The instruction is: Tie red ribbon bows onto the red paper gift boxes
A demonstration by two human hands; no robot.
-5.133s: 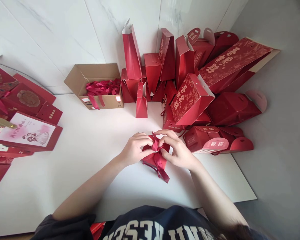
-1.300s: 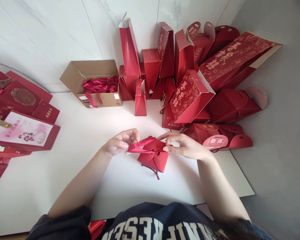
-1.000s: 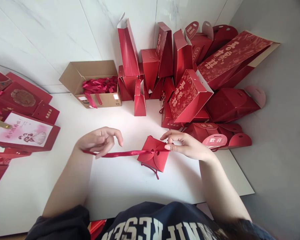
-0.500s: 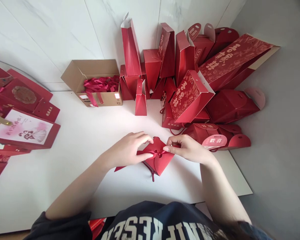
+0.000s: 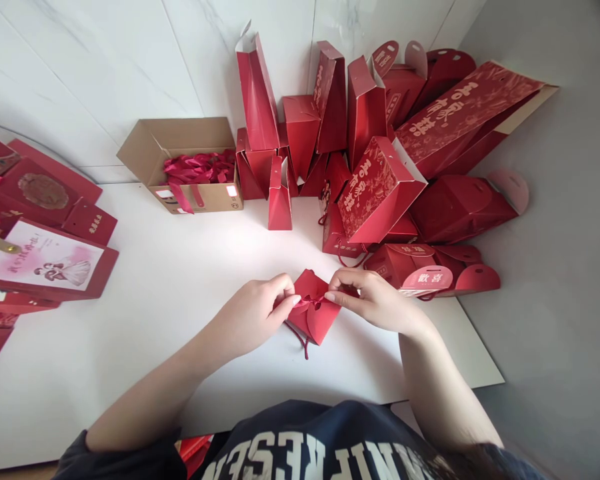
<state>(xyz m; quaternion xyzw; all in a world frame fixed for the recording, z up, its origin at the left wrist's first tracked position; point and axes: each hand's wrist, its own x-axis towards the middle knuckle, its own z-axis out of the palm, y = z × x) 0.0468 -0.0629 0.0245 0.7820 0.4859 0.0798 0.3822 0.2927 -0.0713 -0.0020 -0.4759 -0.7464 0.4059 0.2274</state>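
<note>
A small red gift box with folded, petal-like flaps stands on the white table in front of me. Across its top runs a red ribbon, drawn between my two hands. My left hand pinches the ribbon at the box's left side, thumb against fingertips. On the right side, the thumb and fingers of my right hand close on the other part of the ribbon. A dark red cord hangs from the box's front left edge. The ribbon's ends are mostly hidden by my hands.
Behind stands an open cardboard box full of red ribbons. Several red paper boxes are stacked at the back. More red gift boxes crowd the right side by the grey wall. Red decorated boxes fill the left.
My left hand has gone from spread fingers to a pinch on the ribbon. The ribbon's loop looks smaller and more drawn out. My right hand keeps its pinch.
</note>
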